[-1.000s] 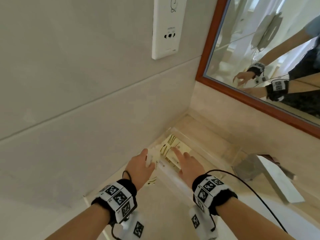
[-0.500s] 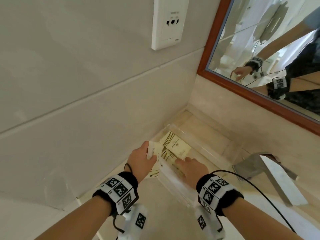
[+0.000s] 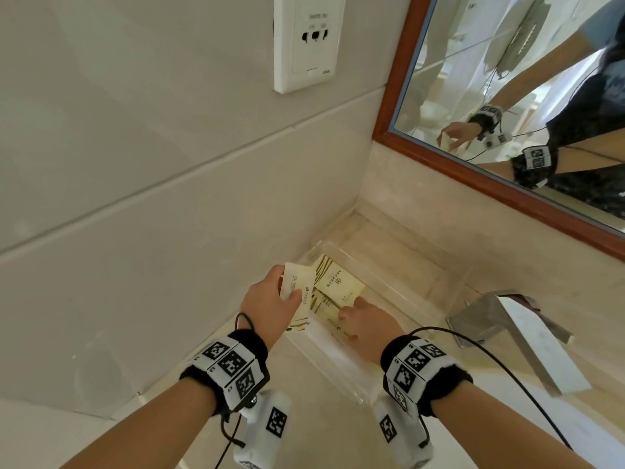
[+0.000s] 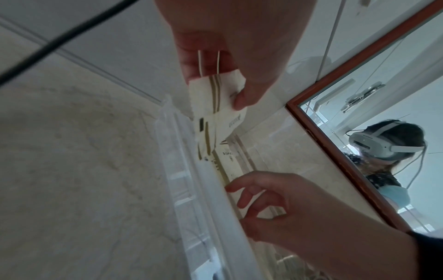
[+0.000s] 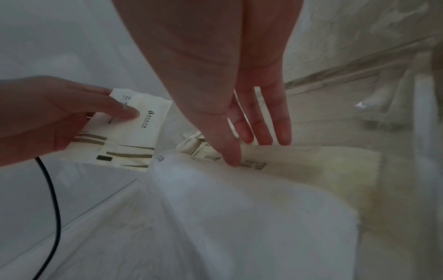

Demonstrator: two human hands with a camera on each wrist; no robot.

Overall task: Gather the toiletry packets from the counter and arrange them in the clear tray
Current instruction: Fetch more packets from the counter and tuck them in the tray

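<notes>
A clear tray [image 3: 399,265] sits on the beige counter in the corner under the mirror. Cream packets with olive stripes [image 3: 338,282] lie inside its left end. My left hand [image 3: 287,282] hovers over the tray's left wall and pinches white striped packets [image 3: 299,292], seen edge-on in the left wrist view [image 4: 215,91] and flat in the right wrist view [image 5: 136,117]. My right hand [image 3: 351,313] reaches down into the tray. Its thumb rests on a packet [image 5: 299,161] and its fingers [image 5: 266,130] stay nearly straight.
A metal faucet [image 3: 507,330] juts out just right of the tray. A wood-framed mirror [image 3: 524,96] hangs behind it and a wall socket [image 3: 307,38] sits above. The tray's right half [image 3: 422,289] holds nothing. Bare counter [image 3: 314,418] lies below my wrists.
My left hand lifted its packets off the counter edge and moved them over the tray's left wall. My right hand drew back from the far packet toward the tray's near part.
</notes>
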